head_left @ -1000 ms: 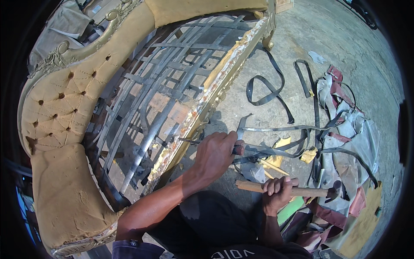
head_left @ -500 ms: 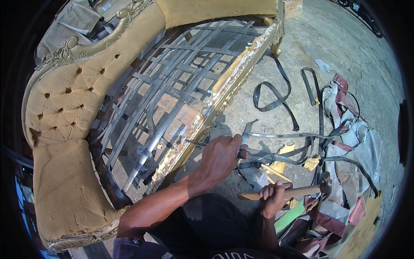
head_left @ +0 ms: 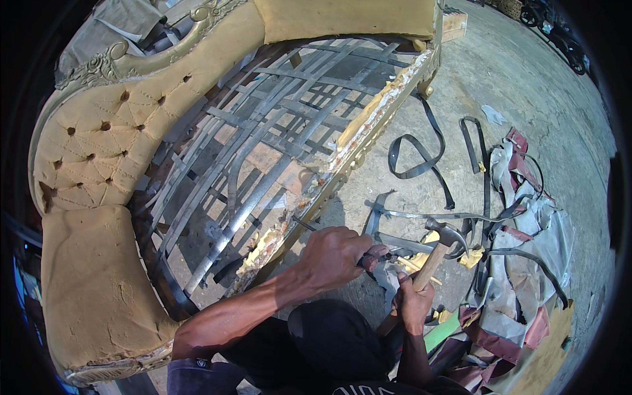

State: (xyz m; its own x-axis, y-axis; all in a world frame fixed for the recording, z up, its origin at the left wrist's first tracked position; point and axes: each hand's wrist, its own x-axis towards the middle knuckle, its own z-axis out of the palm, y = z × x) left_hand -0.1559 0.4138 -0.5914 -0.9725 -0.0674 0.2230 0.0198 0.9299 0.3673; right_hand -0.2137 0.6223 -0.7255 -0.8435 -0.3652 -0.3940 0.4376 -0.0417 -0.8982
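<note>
My left hand [head_left: 334, 258] is closed round a screwdriver [head_left: 303, 224]. Its thin dark shaft reaches left to the stripped front rail [head_left: 266, 250] of a sofa frame, with the tip at torn foam and staples; the reddish handle end sticks out to the right. A claw hammer [head_left: 431, 266] is gripped by its wooden handle in my right hand [head_left: 413, 304], the metal head raised just right of the screwdriver's handle, apart from it. Grey webbing straps [head_left: 257, 187] criss-cross the open seat behind the rail.
The carved gold sofa [head_left: 99, 145] curves round the left, its tufted tan back holed. Loose black straps [head_left: 421, 164] lie on the concrete floor. A heap of torn grey and maroon upholstery [head_left: 520, 263] is on the right, beside yellow foam scraps [head_left: 471, 258]. A motorcycle [head_left: 566, 46] stands far right.
The hammer has swung from lying level to upright, its head moving up and left toward the screwdriver's handle. My left hand still holds the screwdriver against the rail. The view has shifted slightly.
</note>
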